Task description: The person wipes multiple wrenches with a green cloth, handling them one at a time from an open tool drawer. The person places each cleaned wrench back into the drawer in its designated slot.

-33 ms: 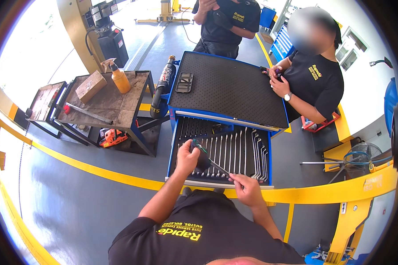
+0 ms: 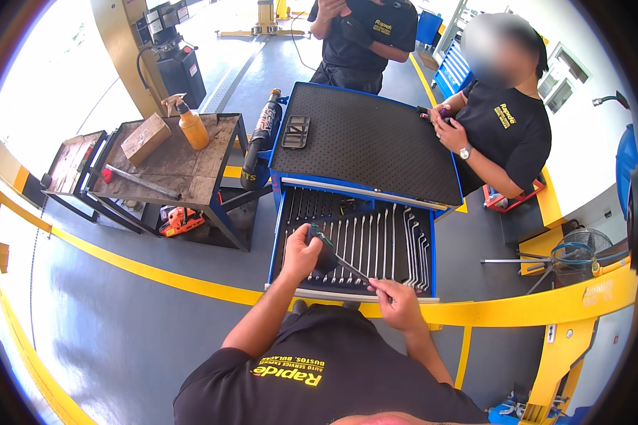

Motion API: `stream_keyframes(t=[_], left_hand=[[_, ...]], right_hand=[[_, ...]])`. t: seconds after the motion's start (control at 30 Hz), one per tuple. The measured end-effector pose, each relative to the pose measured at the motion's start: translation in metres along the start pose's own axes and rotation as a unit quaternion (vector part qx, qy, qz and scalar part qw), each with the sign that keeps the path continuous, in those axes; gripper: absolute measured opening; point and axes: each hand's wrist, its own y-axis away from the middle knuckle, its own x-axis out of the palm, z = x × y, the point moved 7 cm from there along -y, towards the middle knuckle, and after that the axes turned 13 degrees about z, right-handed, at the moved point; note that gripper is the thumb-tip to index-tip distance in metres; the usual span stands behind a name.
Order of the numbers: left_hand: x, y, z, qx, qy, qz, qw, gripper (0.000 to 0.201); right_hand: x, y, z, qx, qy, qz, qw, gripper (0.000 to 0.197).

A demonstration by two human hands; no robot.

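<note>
My left hand (image 2: 303, 253) is closed around the handle end of a long-shafted screwdriver (image 2: 351, 268). Green shows at that end, and a dark, cloth-like piece (image 2: 325, 259) hangs beside the fingers; its exact kind is unclear. The thin metal shaft slants down to my right hand (image 2: 397, 303), whose fingers pinch its far end. Both hands are over the front of an open drawer (image 2: 434, 265) in a blue tool cabinet. Rows of combination wrenches (image 2: 377, 244) lie in it, with bent ring wrenches (image 2: 423, 258) at the right.
A small black tray (image 2: 295, 132) sits on the cabinet's black mat (image 2: 372, 134). At left, a worn bench (image 2: 213, 131) carries a spray bottle (image 2: 193, 126), a wooden block (image 2: 146, 139) and a metal bar (image 2: 145, 182). Two people stand beyond the cabinet. A yellow beam (image 2: 517, 312) crosses at right.
The hands of the person at the right have shifted slightly. My own hands and the screwdriver stay practically where they were.
</note>
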Motion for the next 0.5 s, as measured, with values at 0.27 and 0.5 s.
stream_keyframes(t=[0.27, 0.5], left_hand=[[0.007, 0.003, -0.002, -0.083, 0.108, 0.241, 0.961, 0.012], [0.025, 0.007, -0.018, -0.047, 0.424, 0.280, 0.860, 0.029]], right_hand=[[-0.016, 0.010, -0.030, 0.146, -0.159, 0.061, 0.975, 0.021], [-0.013, -0.001, -0.035, 0.131, -0.204, 0.065, 0.968, 0.019]])
